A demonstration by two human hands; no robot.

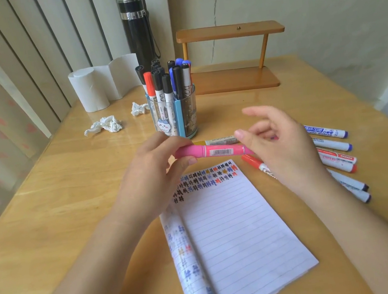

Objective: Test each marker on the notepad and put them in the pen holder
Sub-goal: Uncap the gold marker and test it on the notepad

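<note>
Uncapping step, by the look: left hand (151, 172) gripped cap end of pink plastic marker (214, 152), right hand (278, 148) pinched its barrel, over far edge of lined white notepad (235, 229). Next: pull cap straight off, scribble.

There are one pink marker (214, 153), eight loose markers (332, 144) on the tabletop (54, 195), about twelve standing markers (157, 81) in one pen holder (180, 119), one notepad (240, 229), one flask (137, 30), one paper roll (91, 89), one wooden rack (229, 32) and two clumps of crumpled tissue (107, 125).
</note>
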